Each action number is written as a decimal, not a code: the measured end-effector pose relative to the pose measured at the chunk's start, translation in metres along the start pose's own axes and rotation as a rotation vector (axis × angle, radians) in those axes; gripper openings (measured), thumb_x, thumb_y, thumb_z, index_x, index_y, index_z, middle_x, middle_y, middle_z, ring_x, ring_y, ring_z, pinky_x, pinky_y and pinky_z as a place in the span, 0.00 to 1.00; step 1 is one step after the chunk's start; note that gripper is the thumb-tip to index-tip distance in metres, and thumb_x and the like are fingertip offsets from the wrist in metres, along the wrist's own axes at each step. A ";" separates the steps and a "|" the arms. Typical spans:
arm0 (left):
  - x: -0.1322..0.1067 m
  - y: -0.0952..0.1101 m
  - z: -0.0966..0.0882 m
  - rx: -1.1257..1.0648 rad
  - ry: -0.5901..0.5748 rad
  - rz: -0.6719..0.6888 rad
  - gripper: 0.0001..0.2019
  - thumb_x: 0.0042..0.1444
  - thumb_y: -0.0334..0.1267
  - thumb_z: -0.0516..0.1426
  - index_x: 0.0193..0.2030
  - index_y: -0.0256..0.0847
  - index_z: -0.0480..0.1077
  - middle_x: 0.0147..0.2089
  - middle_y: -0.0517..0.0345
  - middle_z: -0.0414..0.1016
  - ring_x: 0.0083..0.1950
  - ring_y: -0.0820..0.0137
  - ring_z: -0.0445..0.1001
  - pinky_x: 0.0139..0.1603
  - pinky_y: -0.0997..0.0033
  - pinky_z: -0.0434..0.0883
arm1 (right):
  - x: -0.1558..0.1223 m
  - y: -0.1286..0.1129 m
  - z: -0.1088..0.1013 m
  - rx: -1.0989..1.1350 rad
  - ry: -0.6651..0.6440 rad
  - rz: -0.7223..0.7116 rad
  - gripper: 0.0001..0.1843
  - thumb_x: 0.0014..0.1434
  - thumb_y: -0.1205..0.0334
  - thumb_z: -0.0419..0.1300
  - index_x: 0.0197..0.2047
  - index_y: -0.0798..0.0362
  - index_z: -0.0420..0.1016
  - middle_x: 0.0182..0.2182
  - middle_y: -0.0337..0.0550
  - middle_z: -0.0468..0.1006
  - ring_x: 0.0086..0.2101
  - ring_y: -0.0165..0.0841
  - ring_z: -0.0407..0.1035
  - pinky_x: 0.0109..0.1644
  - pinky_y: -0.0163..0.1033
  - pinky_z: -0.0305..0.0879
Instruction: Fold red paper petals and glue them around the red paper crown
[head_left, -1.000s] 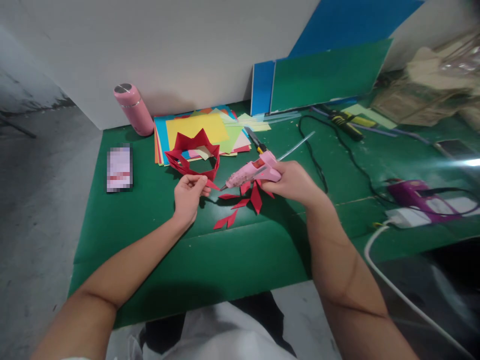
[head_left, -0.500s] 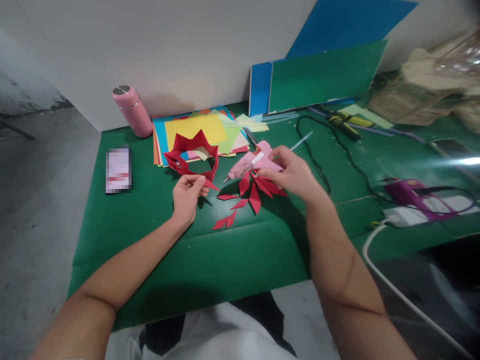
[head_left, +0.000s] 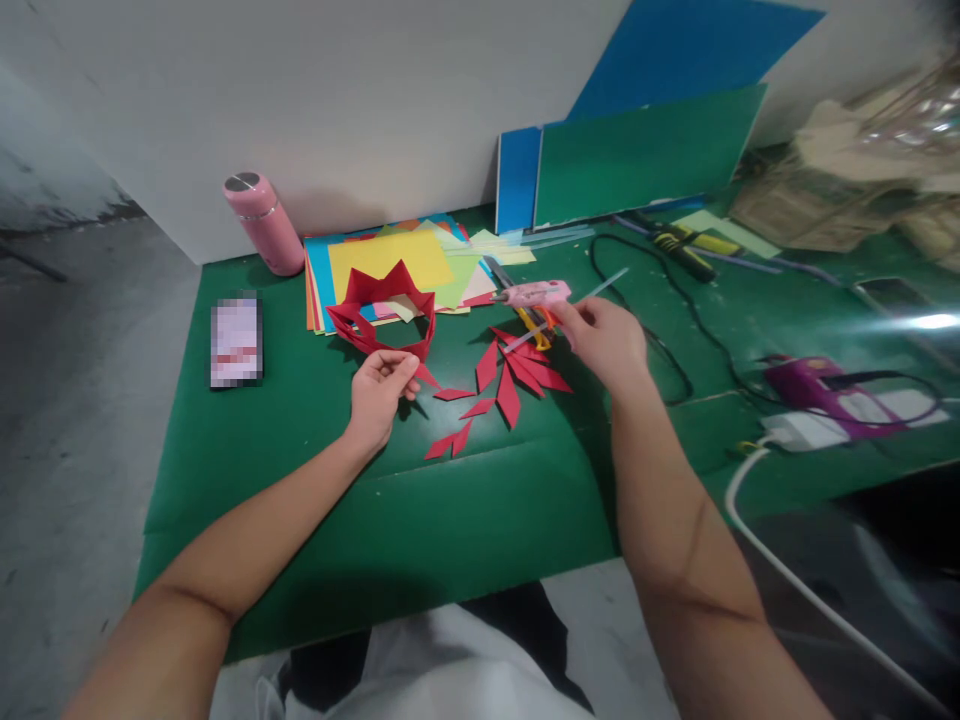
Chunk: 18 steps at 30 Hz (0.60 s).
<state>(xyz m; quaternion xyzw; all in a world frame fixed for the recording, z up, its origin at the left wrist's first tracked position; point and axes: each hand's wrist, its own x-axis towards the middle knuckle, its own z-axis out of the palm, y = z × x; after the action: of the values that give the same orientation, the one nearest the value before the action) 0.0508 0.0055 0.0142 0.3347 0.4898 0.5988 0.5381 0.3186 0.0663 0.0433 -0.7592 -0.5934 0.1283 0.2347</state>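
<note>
Between the thumb and fingers of my left hand (head_left: 381,398) is a small pointed red paper piece (head_left: 427,375), just in front of a red folded-paper ring (head_left: 401,285) with pointed peaks. My right hand (head_left: 606,345) grips a pink hot glue gun (head_left: 538,293) by its handle, nozzle facing left, with a clear glue stick (head_left: 611,278) jutting out the back. Below the gun lie several loose red paper diamonds (head_left: 508,396). A yellow-and-orange handled tool (head_left: 536,325) is partly covered by the gun.
A pink bottle (head_left: 266,225) and a phone (head_left: 236,340) are at the left of the green table (head_left: 300,590). Coloured paper sheets (head_left: 382,262) lie behind the ring. A black cord (head_left: 705,335) runs right toward a power strip (head_left: 810,432). Green and blue boards (head_left: 645,155) lean at the back.
The glue gun has moved up and right, away from my left hand, and turned level. My left hand keeps its pinch and has shifted only slightly right.
</note>
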 end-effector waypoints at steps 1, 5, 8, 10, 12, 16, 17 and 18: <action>0.000 0.000 0.000 0.004 -0.004 0.000 0.17 0.40 0.45 0.70 0.29 0.38 0.70 0.19 0.64 0.70 0.18 0.80 0.67 0.19 0.80 0.64 | 0.002 0.002 0.003 -0.037 0.012 0.002 0.22 0.60 0.42 0.52 0.26 0.52 0.70 0.21 0.43 0.72 0.26 0.35 0.64 0.29 0.38 0.51; 0.000 -0.002 -0.001 0.008 -0.020 -0.004 0.17 0.40 0.46 0.70 0.29 0.38 0.70 0.18 0.65 0.70 0.18 0.80 0.66 0.19 0.80 0.63 | 0.008 0.010 0.011 -0.149 0.023 0.033 0.21 0.61 0.44 0.52 0.29 0.52 0.72 0.28 0.49 0.76 0.30 0.39 0.67 0.31 0.40 0.54; -0.001 -0.002 -0.001 0.015 -0.044 0.004 0.17 0.41 0.46 0.69 0.30 0.38 0.71 0.20 0.65 0.70 0.18 0.80 0.66 0.19 0.80 0.64 | 0.007 0.011 0.011 -0.213 0.085 -0.018 0.19 0.61 0.47 0.54 0.33 0.54 0.74 0.34 0.54 0.77 0.37 0.44 0.69 0.37 0.44 0.59; -0.002 -0.002 0.000 0.036 -0.071 0.014 0.17 0.42 0.47 0.69 0.32 0.38 0.72 0.22 0.64 0.72 0.19 0.80 0.67 0.20 0.80 0.65 | 0.002 0.005 0.007 -0.225 0.219 -0.095 0.16 0.61 0.51 0.55 0.36 0.56 0.75 0.39 0.58 0.77 0.43 0.48 0.69 0.44 0.48 0.61; -0.003 -0.003 0.001 0.055 -0.092 0.036 0.17 0.42 0.46 0.69 0.33 0.39 0.73 0.23 0.64 0.72 0.20 0.80 0.68 0.21 0.79 0.66 | -0.006 -0.006 0.004 -0.152 0.318 -0.192 0.14 0.61 0.53 0.56 0.36 0.55 0.75 0.41 0.58 0.77 0.45 0.48 0.68 0.49 0.52 0.61; -0.006 -0.003 0.003 0.047 -0.099 0.067 0.18 0.38 0.45 0.70 0.32 0.39 0.71 0.21 0.67 0.70 0.20 0.79 0.68 0.22 0.79 0.67 | -0.034 -0.040 0.004 0.337 0.103 -0.481 0.11 0.60 0.57 0.57 0.31 0.50 0.77 0.34 0.46 0.81 0.37 0.38 0.72 0.44 0.45 0.67; -0.007 -0.003 0.004 0.047 -0.101 0.062 0.18 0.38 0.45 0.70 0.31 0.39 0.70 0.20 0.67 0.70 0.20 0.79 0.68 0.22 0.79 0.68 | -0.042 -0.048 0.006 0.423 -0.003 -0.512 0.10 0.59 0.56 0.58 0.31 0.50 0.78 0.32 0.44 0.81 0.34 0.37 0.72 0.41 0.44 0.67; -0.007 -0.003 0.004 0.051 -0.106 0.057 0.18 0.38 0.45 0.70 0.29 0.39 0.69 0.20 0.66 0.70 0.19 0.79 0.68 0.23 0.79 0.68 | -0.049 -0.056 0.009 0.448 -0.122 -0.532 0.10 0.58 0.56 0.59 0.32 0.50 0.79 0.33 0.43 0.81 0.34 0.36 0.73 0.40 0.43 0.67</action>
<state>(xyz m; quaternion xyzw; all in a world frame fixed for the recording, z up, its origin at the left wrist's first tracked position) 0.0569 -0.0009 0.0139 0.3931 0.4660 0.5826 0.5375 0.2543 0.0313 0.0604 -0.4988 -0.7403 0.2346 0.3849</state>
